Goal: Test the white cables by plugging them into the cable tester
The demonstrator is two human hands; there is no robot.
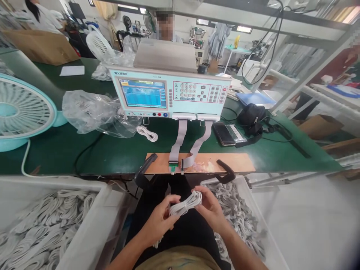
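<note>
A: What have the hands got?

B: Both are closed on one coiled white cable (pixel 186 204), held over the lap. The left hand (pixel 158 221) curls its fingers around the near end; the right hand (pixel 210 208) pinches the far end between thumb and fingertips.

A: And around them?

B: Just beyond the hands a wooden board (pixel 225 162) lies at the bench edge, with two black handles and two grey ribbon cables (pixel 180 140) running up to a pale blue tester (pixel 168 93). A white bin of cables (pixel 242 217) sits right beside the right hand; another white bin (pixel 56 221) lies well to the left of the left hand. Farther off to the left are a clear plastic bag (pixel 92 112) and a mint fan (pixel 22 110); beyond the right hand, a phone (pixel 223 134) and a black pouch (pixel 251 116).

A: The surface?

B: A green bench mat (pixel 112 150), in a workshop; another person sits behind the tester.

A: Anything unclear?

B: The cable's plugs are probably tucked inside the palms; I can't make them out. The fan and the left bin are cut off by the frame
</note>
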